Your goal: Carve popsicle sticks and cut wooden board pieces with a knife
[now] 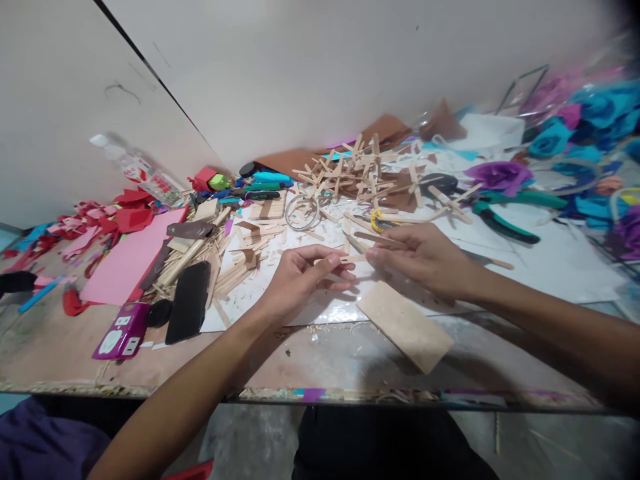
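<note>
My left hand point(304, 272) pinches one end of a small flat wooden craft stick point(353, 259), its other fingers loosely curled below. The stick's other end is at the fingertips of my right hand point(427, 261), which is closed. A thin dark pointed tool point(376, 239) also sticks out of my right hand toward the left; its exact kind cannot be made out. Just below my hands lies a flat wooden board point(406, 327), tilted across the edge of a white sheet point(333, 308). Behind them stands a pile of crossed craft-stick shapes point(363, 167).
At left are loose sticks point(240, 275), a black phone point(188, 303), a purple socket block point(121, 331) and pink paper point(135, 250). Green-handled pliers point(505, 223), a purple paper flower point(500, 177) and blue flowers lie at right. A clear tape ring point(302, 212) sits behind my left hand.
</note>
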